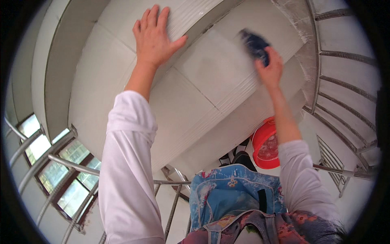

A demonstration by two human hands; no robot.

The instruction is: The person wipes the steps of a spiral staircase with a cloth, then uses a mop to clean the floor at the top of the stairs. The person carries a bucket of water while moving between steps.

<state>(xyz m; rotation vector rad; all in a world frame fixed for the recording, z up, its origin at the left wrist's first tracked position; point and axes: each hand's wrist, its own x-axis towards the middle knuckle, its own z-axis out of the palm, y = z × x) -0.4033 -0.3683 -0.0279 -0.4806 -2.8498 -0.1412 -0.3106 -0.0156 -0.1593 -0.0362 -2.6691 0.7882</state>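
Observation:
My left hand [154, 39] lies with fingers spread on an upper pale tiled stair step [112, 45] and holds nothing. In my right hand [271, 65] is a dark cloth [256, 44], blurred, over the right part of the tread of the step below [210, 61]. That tread looks wet in patches, with grooved lines along its front edge. A red bucket [265, 163] of cloudy, foamy liquid [270, 148] stands lower right, partly behind my right forearm. I wear white sleeves and a blue flowered apron [231, 189].
Metal railings [317, 61] run along the right side of the stairs; more metal rails [61, 152] cross the lower left, before a window [73, 183] with dark frames. A metal grille [330, 161] is on the right. Dark footwear [225, 159] shows below the steps.

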